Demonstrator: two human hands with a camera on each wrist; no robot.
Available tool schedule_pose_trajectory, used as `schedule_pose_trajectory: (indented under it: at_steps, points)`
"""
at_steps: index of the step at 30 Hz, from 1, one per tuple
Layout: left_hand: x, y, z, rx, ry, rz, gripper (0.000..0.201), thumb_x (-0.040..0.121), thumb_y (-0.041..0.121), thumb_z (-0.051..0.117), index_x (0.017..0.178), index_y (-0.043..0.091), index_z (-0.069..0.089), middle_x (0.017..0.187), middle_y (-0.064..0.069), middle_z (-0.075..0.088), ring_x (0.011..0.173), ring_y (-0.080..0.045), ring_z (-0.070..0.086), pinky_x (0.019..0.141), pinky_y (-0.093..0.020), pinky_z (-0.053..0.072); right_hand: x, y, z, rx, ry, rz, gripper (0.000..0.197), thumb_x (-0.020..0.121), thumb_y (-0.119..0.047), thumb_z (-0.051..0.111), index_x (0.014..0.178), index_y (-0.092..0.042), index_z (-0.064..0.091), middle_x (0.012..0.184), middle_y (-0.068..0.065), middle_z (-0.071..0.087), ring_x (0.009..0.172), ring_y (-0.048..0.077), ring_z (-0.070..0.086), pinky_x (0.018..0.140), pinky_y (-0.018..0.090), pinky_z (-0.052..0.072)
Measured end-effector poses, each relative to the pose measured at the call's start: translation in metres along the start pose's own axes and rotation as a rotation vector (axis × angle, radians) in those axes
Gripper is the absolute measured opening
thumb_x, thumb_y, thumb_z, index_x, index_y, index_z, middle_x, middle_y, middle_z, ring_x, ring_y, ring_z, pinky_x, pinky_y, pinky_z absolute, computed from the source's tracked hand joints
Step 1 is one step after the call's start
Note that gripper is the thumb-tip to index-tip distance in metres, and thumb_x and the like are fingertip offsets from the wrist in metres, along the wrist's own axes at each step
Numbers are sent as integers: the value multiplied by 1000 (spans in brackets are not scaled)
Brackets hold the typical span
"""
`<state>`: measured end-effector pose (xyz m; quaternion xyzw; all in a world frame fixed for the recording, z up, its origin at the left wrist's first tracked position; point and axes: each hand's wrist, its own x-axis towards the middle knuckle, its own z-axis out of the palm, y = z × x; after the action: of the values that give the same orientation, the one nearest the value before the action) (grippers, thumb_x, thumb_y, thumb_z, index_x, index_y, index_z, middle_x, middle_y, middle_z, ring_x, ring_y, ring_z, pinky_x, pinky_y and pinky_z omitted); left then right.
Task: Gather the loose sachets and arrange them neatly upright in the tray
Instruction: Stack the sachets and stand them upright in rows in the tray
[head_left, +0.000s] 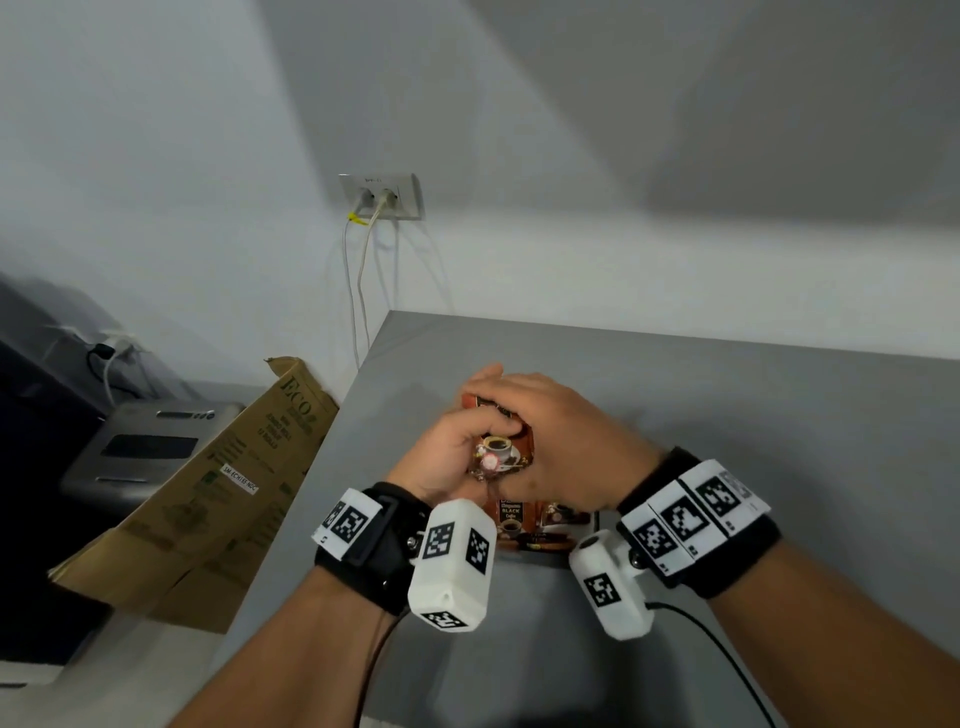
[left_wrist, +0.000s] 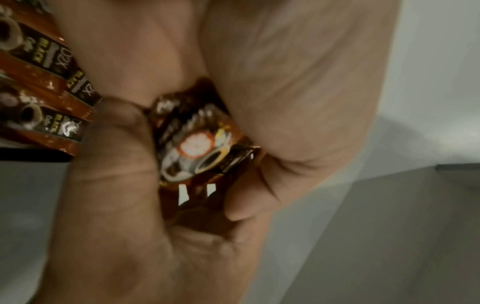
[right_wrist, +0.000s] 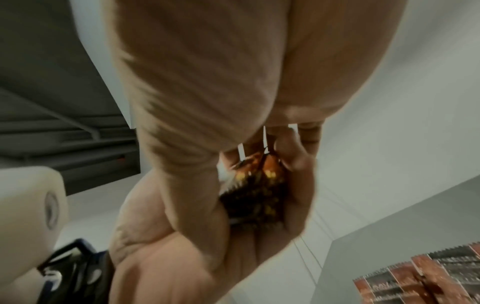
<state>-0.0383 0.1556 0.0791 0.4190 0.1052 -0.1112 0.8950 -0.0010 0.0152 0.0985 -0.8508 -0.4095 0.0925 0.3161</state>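
Observation:
Both hands meet above the grey table, wrapped round one bundle of brown coffee sachets. My left hand grips the bundle from the left and below. From the right, my right hand curls its fingers over the top. The left wrist view shows the bundle squeezed between the two palms. In the right wrist view its serrated end sits inside my right hand. Just below the hands, more sachets stand in a black tray, partly hidden by the wrists.
A tilted cardboard box leans against the table's left edge. A grey machine sits behind the box. Two cables hang from a wall socket down behind the table's far left corner. Bare grey tabletop stretches to the right.

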Motion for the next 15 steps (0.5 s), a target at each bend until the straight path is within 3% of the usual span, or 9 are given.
schedule_pose_trajectory:
  at_steps: [3, 6, 8, 11, 15]
  points:
    - [1, 0, -8, 43, 50, 59, 73, 69, -7, 58, 138, 17, 48, 86, -17, 67, 71, -28, 67, 64, -37, 57, -5, -2, -6, 155, 22, 71, 90, 71, -40, 84, 148, -36, 39, 142, -16, 48, 126, 3, 47, 106, 26, 40]
    - [0, 3, -24, 77, 140, 100, 66, 77, -13, 54, 137, 12, 46, 79, -13, 66, 60, -27, 62, 53, -35, 54, -11, 11, -7, 248, 122, 288, 44, 91, -37, 65, 134, -35, 54, 116, -26, 51, 105, -5, 52, 90, 25, 46]
    - [-2, 1, -37, 169, 225, 98, 62, 79, -19, 52, 133, 12, 48, 79, -13, 64, 60, -27, 62, 53, -35, 53, -16, 27, 12, 98, 43, 344, 24, 96, -22, 58, 118, -26, 66, 105, -23, 60, 95, -2, 58, 86, 25, 48]
    - [-5, -7, -51, 251, 308, 104, 58, 81, -22, 48, 128, 11, 51, 82, -12, 63, 61, -25, 61, 57, -36, 50, -21, 50, 53, -132, -148, 346, 29, 94, -15, 52, 116, -20, 70, 111, -7, 66, 109, 13, 58, 98, 34, 49]
    - [-9, -14, -59, 309, 337, 95, 54, 81, -21, 48, 121, 13, 54, 76, -6, 67, 63, -25, 59, 59, -35, 48, -20, 59, 80, -293, -188, 347, 42, 98, -32, 48, 137, -23, 57, 123, -3, 53, 121, 18, 43, 107, 36, 39]
